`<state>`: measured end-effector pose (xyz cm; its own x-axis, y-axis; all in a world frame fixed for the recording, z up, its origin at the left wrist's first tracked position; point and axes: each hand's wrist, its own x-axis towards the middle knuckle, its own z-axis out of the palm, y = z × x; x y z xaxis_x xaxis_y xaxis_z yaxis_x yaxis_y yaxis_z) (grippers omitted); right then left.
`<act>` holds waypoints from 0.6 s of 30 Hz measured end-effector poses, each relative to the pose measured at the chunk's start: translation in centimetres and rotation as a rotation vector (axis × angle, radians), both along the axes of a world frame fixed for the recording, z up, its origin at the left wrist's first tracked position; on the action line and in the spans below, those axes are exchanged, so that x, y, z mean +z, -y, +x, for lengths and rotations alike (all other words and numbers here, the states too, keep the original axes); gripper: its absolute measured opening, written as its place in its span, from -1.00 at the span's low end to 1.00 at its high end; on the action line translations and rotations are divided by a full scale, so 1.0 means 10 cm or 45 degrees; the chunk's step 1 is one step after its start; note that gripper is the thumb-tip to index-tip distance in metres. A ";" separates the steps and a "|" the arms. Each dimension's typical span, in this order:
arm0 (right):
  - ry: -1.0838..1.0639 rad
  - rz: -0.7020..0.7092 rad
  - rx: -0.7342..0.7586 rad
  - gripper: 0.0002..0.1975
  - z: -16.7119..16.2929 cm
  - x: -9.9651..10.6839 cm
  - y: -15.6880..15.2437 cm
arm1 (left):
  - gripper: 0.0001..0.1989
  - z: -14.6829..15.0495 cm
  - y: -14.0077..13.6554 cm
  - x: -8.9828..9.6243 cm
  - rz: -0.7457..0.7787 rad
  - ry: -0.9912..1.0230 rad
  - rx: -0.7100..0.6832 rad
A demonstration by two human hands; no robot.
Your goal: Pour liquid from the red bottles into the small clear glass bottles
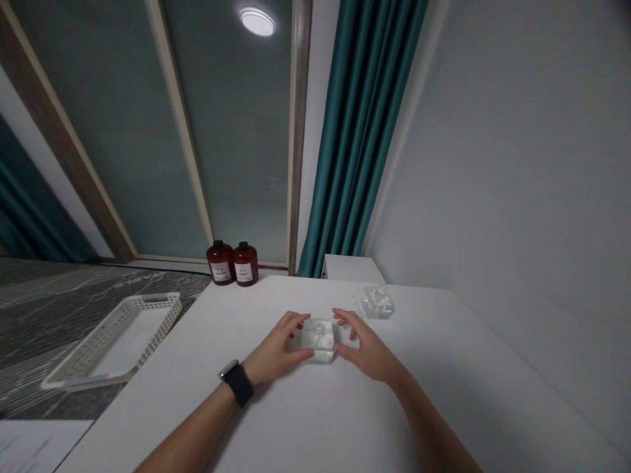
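Observation:
A small, clear, square box [318,336] rests on the white table between my hands, with a faint round shape visible in its top. My left hand [279,348], with a dark watch on the wrist, curves around the box's left side. Its thumb and fingertips are at the box's edge, apart from each other. On the other side is my right hand [367,348], fingers spread and bent, the thumb close to the box's right edge. Whether the thumbs press on the box is hard to tell. Beyond the right hand lies a crumpled clear plastic bundle [377,302].
Two dark red bottles [233,264] with white labels stand at the table's far left corner. A white perforated basket [106,380] is left of the white table [305,420], lower down. Behind are a white cabinet [352,268] and a green curtain [359,131]; a wall borders the right.

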<state>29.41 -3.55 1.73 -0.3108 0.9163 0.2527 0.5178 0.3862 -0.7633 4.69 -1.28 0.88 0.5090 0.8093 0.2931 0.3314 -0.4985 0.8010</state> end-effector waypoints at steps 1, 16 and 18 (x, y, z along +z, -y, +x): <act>-0.007 -0.027 0.041 -0.32 -0.05 -0.02 0.02 | -0.41 0.00 0.00 0.00 0.004 0.002 -0.001; -0.045 -0.030 0.059 -0.28 -0.22 -0.17 0.00 | -0.47 -0.05 0.01 0.04 -0.018 0.047 0.001; -0.049 -0.026 0.043 -0.28 -0.23 -0.20 -0.01 | -0.52 -0.07 0.00 0.07 -0.028 0.065 0.029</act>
